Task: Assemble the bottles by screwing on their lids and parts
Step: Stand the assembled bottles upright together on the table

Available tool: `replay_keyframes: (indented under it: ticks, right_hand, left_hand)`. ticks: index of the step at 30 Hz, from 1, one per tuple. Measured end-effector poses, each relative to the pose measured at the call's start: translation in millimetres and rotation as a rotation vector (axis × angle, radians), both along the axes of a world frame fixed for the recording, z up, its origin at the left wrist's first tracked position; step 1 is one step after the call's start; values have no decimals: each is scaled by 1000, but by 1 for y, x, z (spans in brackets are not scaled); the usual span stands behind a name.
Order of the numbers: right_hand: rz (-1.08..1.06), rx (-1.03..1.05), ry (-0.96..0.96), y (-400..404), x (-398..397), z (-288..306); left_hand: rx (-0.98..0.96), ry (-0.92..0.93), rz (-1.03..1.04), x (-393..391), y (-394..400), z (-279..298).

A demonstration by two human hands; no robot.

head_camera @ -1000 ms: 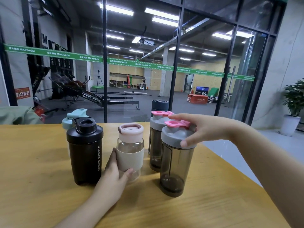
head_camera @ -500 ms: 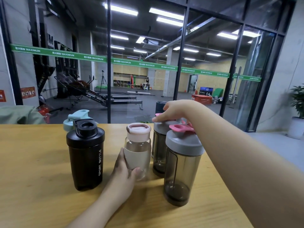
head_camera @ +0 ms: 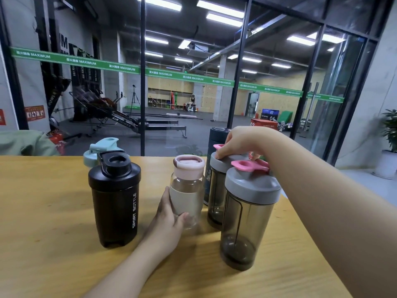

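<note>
Several bottles stand on the wooden table [head_camera: 43, 211]. My left hand [head_camera: 169, 220] grips the lower part of a clear glass bottle [head_camera: 187, 190] with a cream sleeve and a pink lid. A smoky bottle with a grey lid and pink flap [head_camera: 247, 216] stands nearest on the right. Behind it is a second smoky bottle [head_camera: 217, 194], and my right hand [head_camera: 242, 143] reaches over and holds its grey lid from above with curled fingers. A black shaker marked SPORT BOTTLE [head_camera: 115, 201] stands at the left with its lid on.
A mint-lidded bottle [head_camera: 101, 149] stands behind the black shaker, mostly hidden. A dark navy bottle [head_camera: 217, 134] is at the back, behind my right hand. The table's right edge runs diagonally near the smoky bottles. A glass wall stands beyond the table.
My right hand left the near smoky bottle's lid and moved back onto the rear smoky bottle's lid. My left hand stays on the glass bottle.
</note>
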State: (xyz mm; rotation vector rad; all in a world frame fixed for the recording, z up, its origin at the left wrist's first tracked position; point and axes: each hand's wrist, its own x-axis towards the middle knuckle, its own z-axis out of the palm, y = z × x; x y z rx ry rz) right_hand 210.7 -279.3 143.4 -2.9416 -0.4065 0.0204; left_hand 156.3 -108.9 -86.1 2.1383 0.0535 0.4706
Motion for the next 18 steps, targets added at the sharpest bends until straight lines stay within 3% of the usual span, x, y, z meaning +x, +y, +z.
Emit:
replay_keyframes:
  ticks: [18]
  right_hand:
    - [-29,20,-47,5,0,-19]
  left_hand:
    - [-68,-13,-98,-3,-2,2]
